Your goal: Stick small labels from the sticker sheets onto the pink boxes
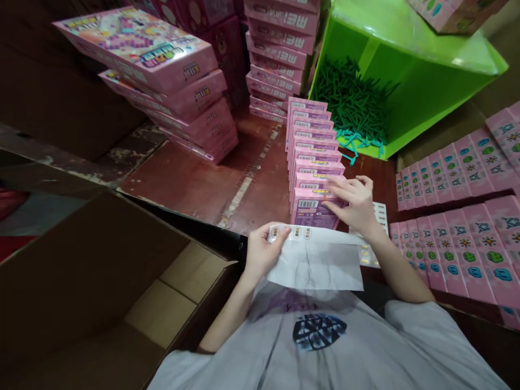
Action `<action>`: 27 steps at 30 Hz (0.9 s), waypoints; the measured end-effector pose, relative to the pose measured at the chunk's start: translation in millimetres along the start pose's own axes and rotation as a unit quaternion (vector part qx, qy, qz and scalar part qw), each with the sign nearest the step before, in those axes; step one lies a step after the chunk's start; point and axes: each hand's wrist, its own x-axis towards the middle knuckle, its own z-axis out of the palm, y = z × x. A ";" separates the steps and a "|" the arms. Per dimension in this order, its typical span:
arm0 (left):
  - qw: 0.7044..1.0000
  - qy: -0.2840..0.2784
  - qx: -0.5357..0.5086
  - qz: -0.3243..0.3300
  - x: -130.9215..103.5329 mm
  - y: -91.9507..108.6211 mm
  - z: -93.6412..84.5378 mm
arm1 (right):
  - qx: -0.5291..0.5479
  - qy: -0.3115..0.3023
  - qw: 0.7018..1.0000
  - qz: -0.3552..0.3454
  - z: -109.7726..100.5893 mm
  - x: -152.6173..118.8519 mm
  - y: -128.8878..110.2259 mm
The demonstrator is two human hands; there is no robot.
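My left hand (266, 249) pinches a white sticker sheet (325, 265) by its upper left corner, thumb on top. A few small oval stickers with printed characters show along the sheet's upper strip, and its lower part hangs in front of my shirt. My right hand (353, 203) is at the front of a row of upright pink boxes (312, 214), its fingers apart and touching the top of the nearest ones. The boxes stand one behind another, with barcodes on the sides facing me. Under my right wrist lies another sticker sheet (382, 216), partly covered.
Large pink boxes (174, 81) are stacked at the left, with another stack (280, 54) behind. A green bin (406, 81) tipped on its side holds dark green pieces (353, 97). Pink boxes line the right (450, 238). An open carton (170, 292) stands below left.
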 end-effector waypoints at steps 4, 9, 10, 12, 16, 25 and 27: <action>1.000 0.011 0.018 0.023 2.6 8.4 4.2 | 0.006 0.033 0.999 -0.024 -9.8 -12.9 -20.3; 0.998 0.000 0.014 0.058 2.4 19.5 14.8 | 0.132 -0.119 0.981 -0.078 -13.4 -17.9 -37.4; 0.998 0.000 0.015 0.063 2.7 20.8 16.8 | 0.148 -0.112 0.980 -0.073 -12.0 -18.3 -37.9; 0.998 0.007 0.021 0.064 4.0 22.1 20.1 | 0.169 -0.080 0.980 -0.062 -9.8 -18.7 -37.8; 0.999 0.035 0.010 0.031 9.2 20.8 24.1 | 0.167 -0.029 0.985 -0.029 -15.6 -10.3 -35.1; 1.000 0.005 -0.016 0.005 10.1 20.4 27.2 | 0.009 -0.058 0.998 -0.016 -6.4 53.4 24.8; 1.000 0.010 -0.020 0.003 9.6 21.5 26.6 | -0.016 -0.076 0.997 -0.028 0.2 56.3 30.5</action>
